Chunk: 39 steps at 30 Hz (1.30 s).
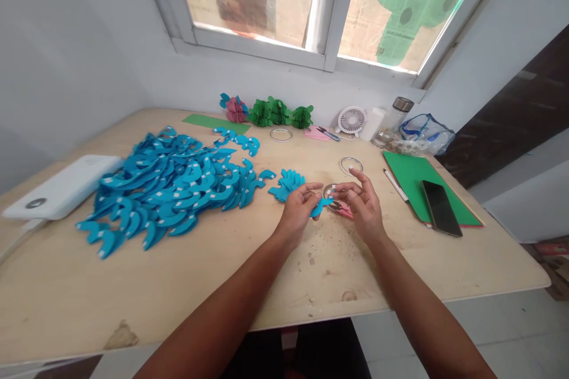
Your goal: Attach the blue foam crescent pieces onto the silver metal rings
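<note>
Between thumb and fingers, my left hand (300,213) pinches a blue curved cut-out piece (320,207), seemingly paper or felt. Close on its right, my right hand (367,207) has its thumb and a finger drawn together near a small white patch, with another finger raised; what it grips is too small to make out. Just beyond my left hand lies a fanned stack of blue pieces (287,182). A pink-handled tool (341,209) lies behind my fingers, partly hidden. Further left spreads a large heap of blue curved pieces (178,180) bearing small white squares.
A white power bank (62,186) with a cable sits at left. Along the back stand green paper shapes (280,112), a small fan (351,121) and a bottle (393,121). Rings (351,164) lie mid-table. At right, a phone (441,208) rests on green sheets (413,180).
</note>
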Each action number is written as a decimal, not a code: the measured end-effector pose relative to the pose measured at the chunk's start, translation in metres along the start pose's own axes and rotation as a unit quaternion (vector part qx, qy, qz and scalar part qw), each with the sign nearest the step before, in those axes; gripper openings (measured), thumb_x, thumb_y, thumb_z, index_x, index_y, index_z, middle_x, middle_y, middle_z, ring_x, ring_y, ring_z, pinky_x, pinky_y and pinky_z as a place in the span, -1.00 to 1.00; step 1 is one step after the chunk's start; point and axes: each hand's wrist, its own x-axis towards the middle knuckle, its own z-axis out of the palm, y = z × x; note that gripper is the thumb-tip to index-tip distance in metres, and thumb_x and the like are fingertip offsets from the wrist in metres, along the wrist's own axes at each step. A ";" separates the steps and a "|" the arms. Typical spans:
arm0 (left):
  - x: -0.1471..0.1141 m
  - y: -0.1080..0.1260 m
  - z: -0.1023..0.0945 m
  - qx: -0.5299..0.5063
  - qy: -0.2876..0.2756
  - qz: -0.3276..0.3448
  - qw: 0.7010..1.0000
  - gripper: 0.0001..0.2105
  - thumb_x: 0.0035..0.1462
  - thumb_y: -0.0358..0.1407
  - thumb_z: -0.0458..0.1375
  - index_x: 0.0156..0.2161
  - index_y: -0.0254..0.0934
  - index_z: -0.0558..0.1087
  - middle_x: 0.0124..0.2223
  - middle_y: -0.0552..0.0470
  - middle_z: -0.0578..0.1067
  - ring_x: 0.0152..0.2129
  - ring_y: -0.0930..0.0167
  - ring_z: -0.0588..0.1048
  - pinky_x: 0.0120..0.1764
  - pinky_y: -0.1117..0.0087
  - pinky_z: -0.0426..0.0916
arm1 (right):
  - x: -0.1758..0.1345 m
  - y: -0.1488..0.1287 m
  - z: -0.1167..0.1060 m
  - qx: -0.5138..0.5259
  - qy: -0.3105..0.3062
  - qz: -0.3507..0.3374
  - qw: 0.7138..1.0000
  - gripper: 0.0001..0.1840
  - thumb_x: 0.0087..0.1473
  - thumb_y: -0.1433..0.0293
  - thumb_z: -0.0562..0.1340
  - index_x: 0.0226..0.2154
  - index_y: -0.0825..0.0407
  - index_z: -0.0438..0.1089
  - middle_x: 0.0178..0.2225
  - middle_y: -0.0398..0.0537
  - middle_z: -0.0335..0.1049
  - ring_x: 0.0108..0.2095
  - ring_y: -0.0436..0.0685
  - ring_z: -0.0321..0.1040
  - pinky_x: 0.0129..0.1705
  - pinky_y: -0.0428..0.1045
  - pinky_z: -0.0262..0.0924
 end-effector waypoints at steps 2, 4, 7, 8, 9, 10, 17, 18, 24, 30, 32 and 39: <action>-0.001 0.003 -0.002 0.015 -0.022 -0.011 1.000 -0.66 -0.14 -0.24 0.20 -0.21 -0.39 0.44 -0.56 0.06 0.39 -0.66 0.52 0.31 -0.61 0.50 0.17 | 0.001 0.000 -0.002 -0.010 0.004 -0.006 1.000 -0.47 0.04 0.21 0.19 0.06 -0.07 0.08 -0.26 -0.05 0.42 -0.27 0.14 0.44 -0.11 0.17 0.29; -0.002 0.007 -0.004 0.038 -0.056 -0.026 0.997 -0.67 -0.15 -0.26 0.21 -0.22 -0.39 0.46 -0.52 0.02 0.43 -0.64 0.50 0.35 -0.59 0.49 0.21 | 0.002 -0.001 -0.004 -0.013 0.008 -0.019 1.000 -0.47 0.04 0.21 0.19 0.05 -0.07 0.09 -0.26 -0.05 0.41 -0.27 0.14 0.43 -0.11 0.17 0.29; -0.005 0.011 -0.006 0.063 -0.089 -0.049 0.993 -0.69 -0.16 -0.27 0.21 -0.24 -0.39 0.47 -0.52 0.01 0.46 -0.66 0.50 0.38 -0.57 0.47 0.25 | 0.003 -0.003 -0.006 -0.014 0.015 -0.029 0.999 -0.48 0.04 0.22 0.19 0.04 -0.08 0.10 -0.26 -0.06 0.41 -0.28 0.13 0.43 -0.11 0.16 0.29; -0.005 0.011 -0.007 0.066 -0.090 -0.054 0.992 -0.70 -0.15 -0.27 0.21 -0.25 -0.38 0.47 -0.52 0.01 0.47 -0.67 0.50 0.38 -0.57 0.47 0.26 | 0.003 -0.003 -0.006 -0.016 0.018 -0.028 0.999 -0.48 0.03 0.21 0.19 0.04 -0.08 0.10 -0.27 -0.06 0.41 -0.28 0.13 0.43 -0.12 0.16 0.29; -0.006 0.012 -0.007 0.067 -0.088 -0.058 0.992 -0.73 -0.15 -0.28 0.21 -0.28 -0.37 0.47 -0.53 0.01 0.47 -0.67 0.49 0.39 -0.57 0.47 0.26 | 0.004 -0.003 -0.007 -0.018 0.021 -0.026 0.999 -0.48 0.03 0.21 0.20 0.04 -0.08 0.10 -0.27 -0.06 0.41 -0.28 0.14 0.43 -0.13 0.16 0.29; -0.006 0.012 -0.007 0.068 -0.085 -0.061 0.992 -0.76 -0.16 -0.29 0.21 -0.31 -0.36 0.47 -0.53 0.02 0.46 -0.67 0.49 0.40 -0.58 0.48 0.27 | 0.004 -0.003 -0.007 -0.019 0.022 -0.025 0.999 -0.47 0.03 0.20 0.20 0.04 -0.08 0.10 -0.27 -0.06 0.41 -0.28 0.14 0.43 -0.13 0.16 0.30; -0.004 0.007 -0.005 0.072 -0.053 -0.075 0.993 -0.90 -0.18 -0.35 0.21 -0.48 -0.33 0.40 -0.57 0.08 0.42 -0.64 0.51 0.38 -0.60 0.53 0.29 | 0.003 -0.002 -0.006 -0.021 0.010 -0.033 0.999 -0.49 0.04 0.22 0.19 0.04 -0.07 0.11 -0.27 -0.06 0.41 -0.27 0.14 0.43 -0.11 0.17 0.28; -0.004 0.007 -0.005 0.067 -0.046 -0.074 0.994 -0.90 -0.18 -0.35 0.21 -0.47 -0.33 0.40 -0.57 0.08 0.41 -0.63 0.51 0.38 -0.59 0.52 0.29 | 0.003 -0.002 -0.005 -0.021 0.010 -0.037 0.999 -0.49 0.04 0.22 0.19 0.04 -0.06 0.11 -0.27 -0.06 0.41 -0.27 0.15 0.43 -0.11 0.18 0.27; -0.002 0.003 -0.004 0.004 -0.009 -0.074 0.997 -0.80 -0.24 -0.36 0.25 -0.41 -0.35 0.40 -0.53 0.06 0.44 -0.61 0.49 0.42 -0.51 0.45 0.36 | 0.001 -0.003 -0.002 -0.033 0.004 -0.035 0.999 -0.48 0.03 0.19 0.19 0.04 -0.07 0.11 -0.26 -0.04 0.42 -0.27 0.16 0.43 -0.13 0.19 0.29; 0.002 -0.002 -0.003 -0.028 0.043 -0.034 0.998 -0.73 -0.32 -0.33 0.31 -0.42 -0.35 0.40 -0.52 0.07 0.47 -0.56 0.48 0.43 -0.46 0.46 0.35 | -0.001 -0.002 0.004 -0.036 -0.017 -0.023 0.999 -0.50 0.05 0.21 0.18 0.04 -0.09 0.11 -0.25 -0.04 0.41 -0.26 0.16 0.43 -0.13 0.17 0.30; 0.003 -0.003 -0.002 -0.034 0.056 -0.022 0.998 -0.71 -0.34 -0.32 0.32 -0.41 -0.34 0.40 -0.55 0.08 0.46 -0.56 0.48 0.44 -0.44 0.46 0.34 | -0.002 -0.001 0.005 -0.037 -0.021 -0.020 0.999 -0.51 0.05 0.22 0.18 0.04 -0.10 0.11 -0.24 -0.03 0.41 -0.25 0.16 0.43 -0.12 0.18 0.28; 0.002 -0.003 0.000 -0.057 0.084 -0.022 0.995 -0.64 -0.32 -0.35 0.32 -0.31 -0.36 0.40 -0.52 0.05 0.50 -0.56 0.47 0.46 -0.40 0.44 0.34 | -0.003 -0.001 0.008 -0.035 -0.040 -0.008 0.999 -0.51 0.07 0.24 0.17 0.05 -0.11 0.09 -0.19 -0.02 0.38 -0.21 0.15 0.42 -0.10 0.17 0.27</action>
